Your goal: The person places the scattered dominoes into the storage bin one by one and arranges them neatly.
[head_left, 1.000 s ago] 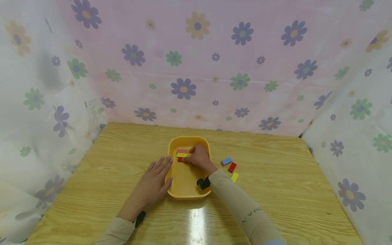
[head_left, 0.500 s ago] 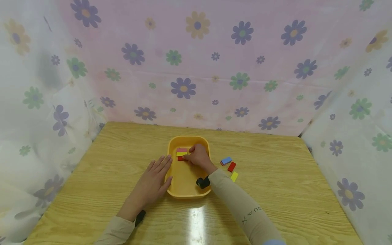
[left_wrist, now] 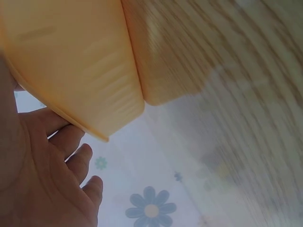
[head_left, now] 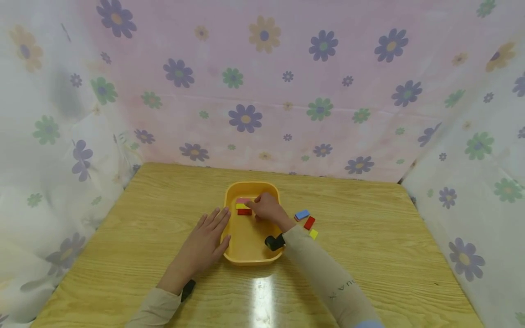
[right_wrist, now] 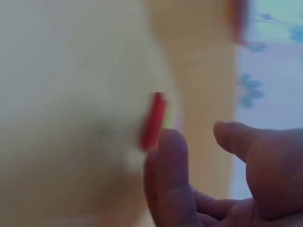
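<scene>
– Red block [head_left: 244, 212]?
– In tray [head_left: 246, 243], toward far-left corner; long axis parallel to far edge.
– Hands?
– Right hand [head_left: 269, 209]: wide, just beside. Left hand [head_left: 202, 246]: wide, straight-fingered, at left edge.

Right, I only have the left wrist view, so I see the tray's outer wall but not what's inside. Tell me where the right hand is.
Observer: The right hand is inside the tray, with a fingertip at a short row of blocks.
Operator: Give me that row's colours, starting from the far side.
Observer: In the head view, the pink block is farthest, then the yellow block, with the red block nearest the person.
</scene>
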`<state>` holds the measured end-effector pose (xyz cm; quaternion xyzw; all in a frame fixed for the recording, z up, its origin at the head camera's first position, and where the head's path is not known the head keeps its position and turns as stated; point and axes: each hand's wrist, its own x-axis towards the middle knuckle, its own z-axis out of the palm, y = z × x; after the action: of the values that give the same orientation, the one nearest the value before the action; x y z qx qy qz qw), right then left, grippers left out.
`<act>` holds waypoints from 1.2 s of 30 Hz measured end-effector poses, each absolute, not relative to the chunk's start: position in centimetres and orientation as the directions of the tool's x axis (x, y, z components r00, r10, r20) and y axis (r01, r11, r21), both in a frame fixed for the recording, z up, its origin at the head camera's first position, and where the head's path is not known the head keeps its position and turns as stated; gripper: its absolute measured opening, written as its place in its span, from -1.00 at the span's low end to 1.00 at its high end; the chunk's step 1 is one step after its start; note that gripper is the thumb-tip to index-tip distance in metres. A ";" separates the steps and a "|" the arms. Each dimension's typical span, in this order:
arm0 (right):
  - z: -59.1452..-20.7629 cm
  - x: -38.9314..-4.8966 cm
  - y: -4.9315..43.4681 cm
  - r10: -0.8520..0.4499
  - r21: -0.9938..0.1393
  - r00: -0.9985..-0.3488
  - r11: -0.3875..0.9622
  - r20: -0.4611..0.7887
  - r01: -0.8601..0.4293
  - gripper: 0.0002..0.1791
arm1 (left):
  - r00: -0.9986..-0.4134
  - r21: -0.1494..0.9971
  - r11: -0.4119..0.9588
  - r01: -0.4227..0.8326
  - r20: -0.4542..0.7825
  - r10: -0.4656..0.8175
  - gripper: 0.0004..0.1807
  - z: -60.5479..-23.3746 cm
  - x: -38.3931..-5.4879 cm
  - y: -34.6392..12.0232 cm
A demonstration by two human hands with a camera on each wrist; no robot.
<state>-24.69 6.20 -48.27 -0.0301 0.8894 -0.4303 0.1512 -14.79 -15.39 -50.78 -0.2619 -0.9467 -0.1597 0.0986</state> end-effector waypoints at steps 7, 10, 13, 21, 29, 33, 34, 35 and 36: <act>-44.6 -23.2 8.1 -0.255 -0.868 -0.946 0.494 -0.200 0.051 -0.37 | -0.853 0.260 0.817 0.515 0.252 0.457 -0.31 -50.6 -14.7 -15.2; -43.9 -22.5 9.1 -0.270 -0.891 -0.951 0.453 -0.149 0.012 -0.43 | -0.856 0.265 0.818 0.510 0.248 0.454 -0.31 -50.6 -14.7 -15.2; -44.0 -21.9 9.9 -0.293 -0.908 -0.953 0.416 -0.078 -0.054 -0.50 | -0.858 0.271 0.817 0.508 0.243 0.452 -0.31 -50.5 -14.6 -15.2; -45.5 -20.7 11.4 -0.252 -0.935 -0.965 0.318 0.076 -0.156 -0.59 | -0.856 0.297 0.805 0.514 0.246 0.455 -0.32 -50.5 -14.6 -15.2; -47.5 -19.5 13.1 -0.036 -0.969 -0.981 0.152 0.191 -0.194 -0.69 | -0.857 0.309 0.801 0.513 0.233 0.459 -0.32 -50.4 -14.6 -15.2; -48.9 -18.9 14.4 0.012 -0.976 -0.983 0.126 0.181 -0.178 -0.69 | -0.858 0.314 0.799 0.512 0.232 0.459 -0.31 -50.5 -14.5 -15.3; -49.3 -18.8 14.8 0.020 -0.978 -0.985 0.126 0.170 -0.166 -0.69 | -0.857 0.313 0.799 0.514 0.234 0.460 -0.30 -50.5 -14.5 -15.4; -49.6 -18.7 15.0 0.026 -0.979 -0.987 0.132 0.157 -0.152 -0.70 | -0.857 0.312 0.799 0.513 0.233 0.460 -0.30 -50.6 -14.6 -15.4; -50.0 -18.5 15.2 0.031 -0.980 -0.989 0.142 0.144 -0.139 -0.71 | -0.855 0.308 0.799 0.516 0.237 0.461 -0.30 -50.7 -14.6 -15.5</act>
<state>-18.55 15.23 -49.96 -0.0359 0.7527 -0.6542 -0.0647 -14.63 -15.52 -50.75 -0.2584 -0.9454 -0.1836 0.0752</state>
